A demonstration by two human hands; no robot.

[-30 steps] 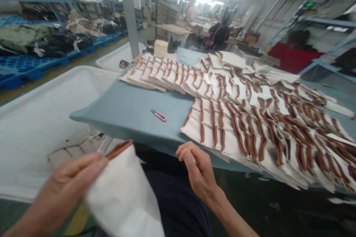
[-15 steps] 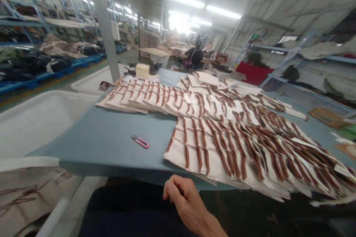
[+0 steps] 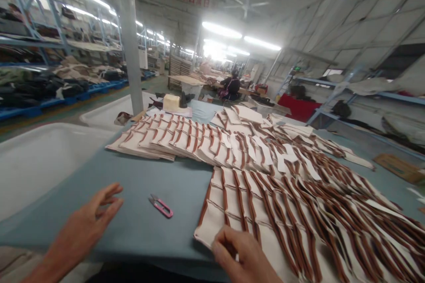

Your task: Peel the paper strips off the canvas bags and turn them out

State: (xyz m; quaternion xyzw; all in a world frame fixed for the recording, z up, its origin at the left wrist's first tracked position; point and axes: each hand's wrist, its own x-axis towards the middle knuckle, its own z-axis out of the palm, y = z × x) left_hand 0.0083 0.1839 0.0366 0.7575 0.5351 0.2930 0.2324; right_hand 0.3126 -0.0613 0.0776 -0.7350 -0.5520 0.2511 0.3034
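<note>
R grip is sitting at the near-left corner of the near row of cream fabric panels w/ brown trim, fingers curling loosely in twd the thumb; can't tell if it's pinching a panel, resting on one or just hovering, as the contact side is hidden. L grip is hanging released above the surface, thumb & fingers spread, carrying nothing, w/ the thread snips lying near it on the right, pink handle facing near right, blades pointing far left.

Step in hand, going by pose: prob. R grip is addressing the end panel of the near row, L grip standing free. Next move, if a panel's being lifted, would be calling for a thin pinch on one edge only, since panels are overlapping tightly & neighbours could be dragging along.

Near row is running from centre twd the right, brown edges forming close ridges. Just beyond, the far row is fanning across, w/ white paper slips lying on its right part; looser panels are heaping farther back. Pale yellow block is standing at the far-left end. White bin is standing left of the surface, grey post rising beyond it. Way back, a co-worker in dark clothes is staying near another table, details too small.
</note>
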